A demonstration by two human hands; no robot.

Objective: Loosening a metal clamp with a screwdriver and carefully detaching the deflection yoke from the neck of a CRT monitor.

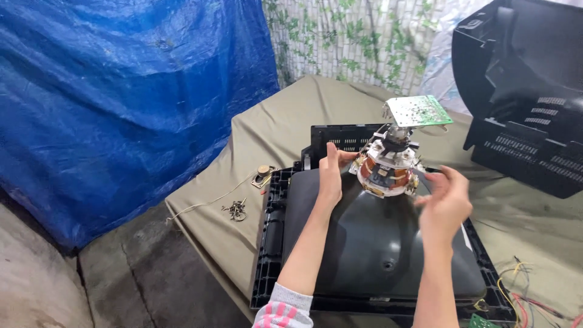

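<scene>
Copper-wound yoke (385, 173) on the black tube's neck (376, 243) sits at frame centre; my left hand (331, 173) touches its side with open fingers, my right hand (444, 203) hovers open just beside it. Olive cloth (267, 133) covers the table, loose screws (235, 209) lie left, and a blue tarp (121, 91) fills the upper left.

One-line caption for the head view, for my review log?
Both hands, left hand and right hand, flank the copper-wound yoke on a picture tube, green circuit board above.
</scene>
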